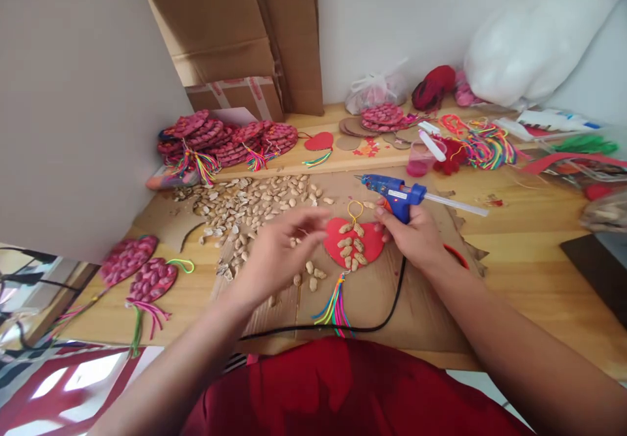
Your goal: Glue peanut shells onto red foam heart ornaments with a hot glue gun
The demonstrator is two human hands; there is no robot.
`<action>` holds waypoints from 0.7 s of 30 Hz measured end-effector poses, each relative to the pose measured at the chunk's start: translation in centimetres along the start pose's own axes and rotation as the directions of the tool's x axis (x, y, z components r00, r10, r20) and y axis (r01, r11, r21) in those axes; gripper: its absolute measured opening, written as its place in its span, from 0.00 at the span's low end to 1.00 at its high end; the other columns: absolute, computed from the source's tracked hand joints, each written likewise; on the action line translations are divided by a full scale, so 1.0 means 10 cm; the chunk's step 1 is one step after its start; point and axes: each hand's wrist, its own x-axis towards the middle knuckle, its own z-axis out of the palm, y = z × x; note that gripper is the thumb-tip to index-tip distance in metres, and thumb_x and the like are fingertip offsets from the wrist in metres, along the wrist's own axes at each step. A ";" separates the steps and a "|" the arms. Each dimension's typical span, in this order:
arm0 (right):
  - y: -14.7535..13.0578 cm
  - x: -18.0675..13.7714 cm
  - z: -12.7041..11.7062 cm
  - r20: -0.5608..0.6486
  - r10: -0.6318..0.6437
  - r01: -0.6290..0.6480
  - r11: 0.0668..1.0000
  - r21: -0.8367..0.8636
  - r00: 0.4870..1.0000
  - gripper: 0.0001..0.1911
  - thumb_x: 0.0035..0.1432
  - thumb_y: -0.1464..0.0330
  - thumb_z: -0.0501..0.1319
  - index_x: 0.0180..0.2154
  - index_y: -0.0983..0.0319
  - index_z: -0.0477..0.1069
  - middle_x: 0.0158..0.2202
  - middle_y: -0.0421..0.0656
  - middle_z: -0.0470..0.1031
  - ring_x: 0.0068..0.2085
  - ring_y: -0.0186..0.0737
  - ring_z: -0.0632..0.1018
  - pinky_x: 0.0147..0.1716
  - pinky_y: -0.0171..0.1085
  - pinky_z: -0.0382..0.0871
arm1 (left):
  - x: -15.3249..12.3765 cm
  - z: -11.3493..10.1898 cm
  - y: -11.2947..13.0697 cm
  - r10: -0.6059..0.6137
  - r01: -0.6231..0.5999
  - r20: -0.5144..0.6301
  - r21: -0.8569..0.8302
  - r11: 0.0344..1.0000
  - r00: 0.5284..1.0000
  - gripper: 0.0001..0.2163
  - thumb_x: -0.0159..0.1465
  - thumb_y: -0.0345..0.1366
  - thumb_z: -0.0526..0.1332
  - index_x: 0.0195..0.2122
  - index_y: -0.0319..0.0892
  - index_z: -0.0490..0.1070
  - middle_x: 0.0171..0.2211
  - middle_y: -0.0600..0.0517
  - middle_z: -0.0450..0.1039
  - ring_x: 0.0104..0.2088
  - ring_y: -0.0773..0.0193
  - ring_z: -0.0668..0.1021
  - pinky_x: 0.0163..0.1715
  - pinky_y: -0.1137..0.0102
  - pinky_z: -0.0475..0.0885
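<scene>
A white wall (392, 18) backs a pale wooden table (529, 253), its grain smooth. Brown cardboard boxes (220, 38) lean in the corner. A flat cardboard sheet (421, 318) with ragged edges covers the table's middle. On its far left lies a loose pile of peanuts (249, 207), beige and rough. Behind them is a stack of pink bumpy hearts (225, 139) with bright tassels. The red heart (373, 243), smooth felt, lies at the sheet's centre between both hands, with peanuts stuck down its middle, a yellow loop on top and a rainbow tassel (333, 305) below. The right hand (416, 237) is clenched round the blue plastic glue gun (399, 198) just beyond the heart. The left hand (279, 253) hovers blurred at the heart's left edge; I cannot tell its grip.
</scene>
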 end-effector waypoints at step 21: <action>-0.02 -0.08 0.02 0.035 0.085 -0.084 0.995 -0.053 0.996 0.20 0.54 0.55 0.69 0.42 0.62 0.74 0.26 0.41 0.76 0.24 0.37 0.76 0.21 0.35 0.75 | 0.29 0.40 -0.19 -0.010 -0.032 0.253 0.159 0.987 0.967 0.05 0.66 0.30 0.64 0.41 0.43 0.76 0.39 0.50 0.78 0.40 0.61 0.79 0.44 0.65 0.75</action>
